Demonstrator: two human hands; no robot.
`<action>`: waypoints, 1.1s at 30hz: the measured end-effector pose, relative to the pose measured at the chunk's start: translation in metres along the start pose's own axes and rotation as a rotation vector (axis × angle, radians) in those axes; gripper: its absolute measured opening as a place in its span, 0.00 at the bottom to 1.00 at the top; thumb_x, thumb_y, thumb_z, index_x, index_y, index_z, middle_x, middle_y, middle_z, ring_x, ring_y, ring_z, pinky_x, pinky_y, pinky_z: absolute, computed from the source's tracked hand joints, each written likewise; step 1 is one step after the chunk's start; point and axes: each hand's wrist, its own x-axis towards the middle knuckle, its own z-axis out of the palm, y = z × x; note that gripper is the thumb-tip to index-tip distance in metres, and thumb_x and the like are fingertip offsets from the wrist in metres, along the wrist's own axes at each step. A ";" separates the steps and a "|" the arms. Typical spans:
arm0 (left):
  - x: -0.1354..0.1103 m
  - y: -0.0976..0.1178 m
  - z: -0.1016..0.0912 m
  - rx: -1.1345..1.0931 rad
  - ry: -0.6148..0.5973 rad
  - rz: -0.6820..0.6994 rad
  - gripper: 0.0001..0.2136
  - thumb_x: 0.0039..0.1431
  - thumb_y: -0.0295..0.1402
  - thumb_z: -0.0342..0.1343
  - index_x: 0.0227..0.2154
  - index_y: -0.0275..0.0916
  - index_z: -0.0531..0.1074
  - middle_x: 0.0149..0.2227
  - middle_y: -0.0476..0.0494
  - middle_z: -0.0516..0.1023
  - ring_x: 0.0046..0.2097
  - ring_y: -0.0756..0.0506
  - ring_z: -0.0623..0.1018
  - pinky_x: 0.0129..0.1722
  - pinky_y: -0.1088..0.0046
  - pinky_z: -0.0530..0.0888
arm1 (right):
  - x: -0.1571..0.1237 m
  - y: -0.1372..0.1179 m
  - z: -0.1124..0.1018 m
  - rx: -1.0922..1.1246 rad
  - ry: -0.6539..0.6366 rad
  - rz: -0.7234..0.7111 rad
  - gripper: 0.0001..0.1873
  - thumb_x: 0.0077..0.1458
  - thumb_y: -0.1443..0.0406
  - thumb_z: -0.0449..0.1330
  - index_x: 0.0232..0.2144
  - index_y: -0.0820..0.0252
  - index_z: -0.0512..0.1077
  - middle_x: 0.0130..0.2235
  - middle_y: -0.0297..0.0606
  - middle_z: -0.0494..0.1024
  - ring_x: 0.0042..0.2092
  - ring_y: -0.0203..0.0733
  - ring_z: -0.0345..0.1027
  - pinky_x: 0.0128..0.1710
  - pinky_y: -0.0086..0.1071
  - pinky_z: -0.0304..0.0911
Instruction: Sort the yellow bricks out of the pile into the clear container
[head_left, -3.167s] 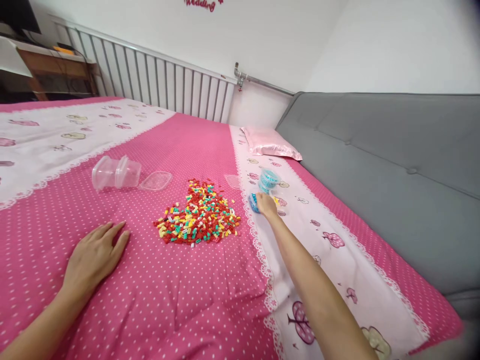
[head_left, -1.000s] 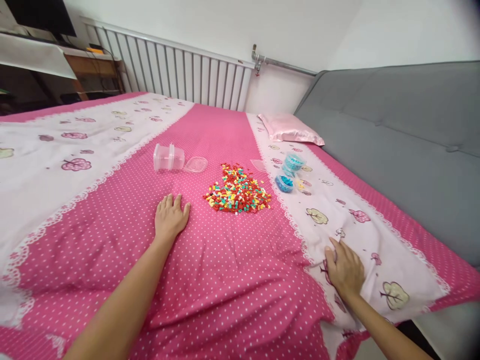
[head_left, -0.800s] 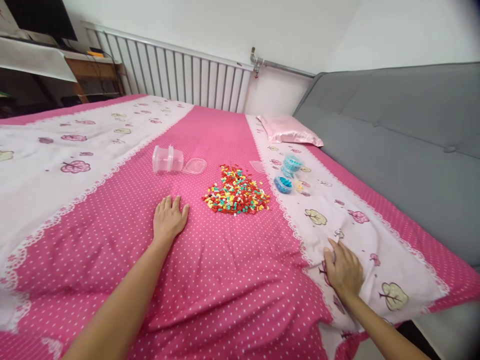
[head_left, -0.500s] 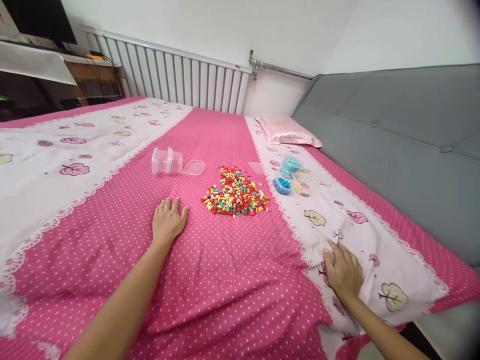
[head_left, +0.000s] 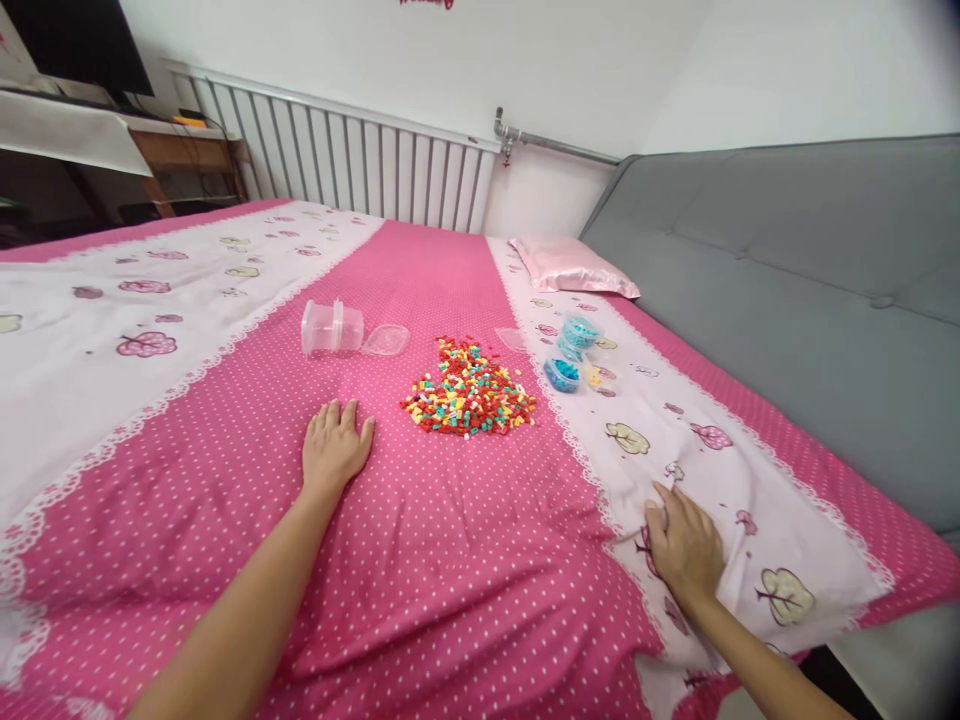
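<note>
Resting flat, left hand (head_left: pixel 335 450) near bead pile (head_left: pixel 471 390), right hand (head_left: pixel 684 545) open on bedspread (head_left: pixel 450 570), farther off.

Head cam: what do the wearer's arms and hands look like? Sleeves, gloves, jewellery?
Left hand and right hand are bare: no gloves, and no rings show. Left forearm and right forearm are uncovered to the frame edge, with no sleeve, watch, bracelet or marking in view. Nails look short; polish is too small to tell.
</note>
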 end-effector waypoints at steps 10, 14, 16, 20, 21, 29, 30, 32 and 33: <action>-0.001 0.000 -0.001 0.032 0.013 0.018 0.31 0.62 0.47 0.33 0.60 0.31 0.59 0.62 0.28 0.60 0.63 0.35 0.59 0.61 0.59 0.53 | 0.001 -0.002 -0.002 -0.020 -0.003 -0.014 0.31 0.61 0.53 0.39 0.52 0.66 0.69 0.52 0.51 0.72 0.52 0.54 0.63 0.51 0.45 0.59; -0.001 0.000 0.000 0.056 0.017 0.026 0.31 0.63 0.47 0.32 0.60 0.31 0.58 0.62 0.28 0.59 0.63 0.35 0.59 0.61 0.58 0.53 | 0.000 -0.003 -0.003 -0.020 0.007 -0.004 0.31 0.61 0.52 0.39 0.52 0.65 0.70 0.52 0.50 0.72 0.52 0.55 0.63 0.51 0.45 0.59; -0.001 0.001 0.001 0.068 0.015 0.028 0.31 0.63 0.47 0.32 0.60 0.30 0.58 0.62 0.27 0.59 0.64 0.35 0.58 0.61 0.58 0.53 | 0.001 -0.003 -0.003 -0.018 0.008 0.003 0.31 0.61 0.52 0.39 0.52 0.65 0.69 0.52 0.50 0.72 0.52 0.54 0.63 0.51 0.45 0.59; -0.001 0.002 0.001 0.100 0.027 0.037 0.31 0.63 0.46 0.32 0.60 0.29 0.58 0.61 0.27 0.60 0.63 0.35 0.59 0.61 0.59 0.53 | 0.002 -0.003 -0.003 -0.014 0.002 -0.008 0.31 0.61 0.52 0.39 0.52 0.66 0.69 0.52 0.51 0.72 0.52 0.54 0.63 0.51 0.45 0.59; -0.001 0.002 0.001 0.110 0.032 0.042 0.31 0.63 0.46 0.32 0.60 0.29 0.58 0.61 0.27 0.60 0.63 0.35 0.60 0.61 0.59 0.54 | 0.002 -0.002 -0.002 -0.012 0.003 -0.010 0.31 0.61 0.52 0.39 0.52 0.66 0.69 0.52 0.51 0.72 0.52 0.54 0.63 0.51 0.45 0.59; 0.003 0.001 0.002 0.169 0.068 0.080 0.31 0.62 0.45 0.32 0.59 0.28 0.59 0.59 0.27 0.63 0.61 0.34 0.62 0.59 0.58 0.56 | 0.009 0.000 -0.001 0.058 -0.022 0.043 0.29 0.61 0.53 0.40 0.50 0.63 0.70 0.53 0.50 0.70 0.53 0.54 0.61 0.52 0.46 0.57; 0.004 0.001 0.001 0.181 0.071 0.086 0.31 0.62 0.45 0.32 0.59 0.27 0.60 0.58 0.26 0.63 0.60 0.34 0.62 0.59 0.58 0.56 | 0.015 -0.002 -0.003 0.077 -0.005 0.067 0.29 0.60 0.52 0.41 0.49 0.63 0.71 0.54 0.51 0.69 0.53 0.54 0.61 0.52 0.48 0.56; 0.004 0.002 -0.002 0.217 0.080 0.113 0.30 0.62 0.44 0.33 0.58 0.26 0.61 0.57 0.25 0.65 0.59 0.34 0.64 0.58 0.58 0.57 | 0.032 -0.009 -0.008 0.129 0.060 0.092 0.28 0.59 0.51 0.43 0.47 0.64 0.71 0.56 0.52 0.66 0.54 0.56 0.59 0.53 0.51 0.54; 0.004 0.004 -0.004 0.239 0.086 0.132 0.30 0.62 0.44 0.33 0.57 0.26 0.62 0.55 0.25 0.66 0.58 0.33 0.65 0.57 0.57 0.59 | 0.043 -0.015 -0.010 0.162 0.094 0.083 0.28 0.59 0.51 0.44 0.48 0.64 0.70 0.58 0.53 0.64 0.56 0.57 0.57 0.54 0.52 0.53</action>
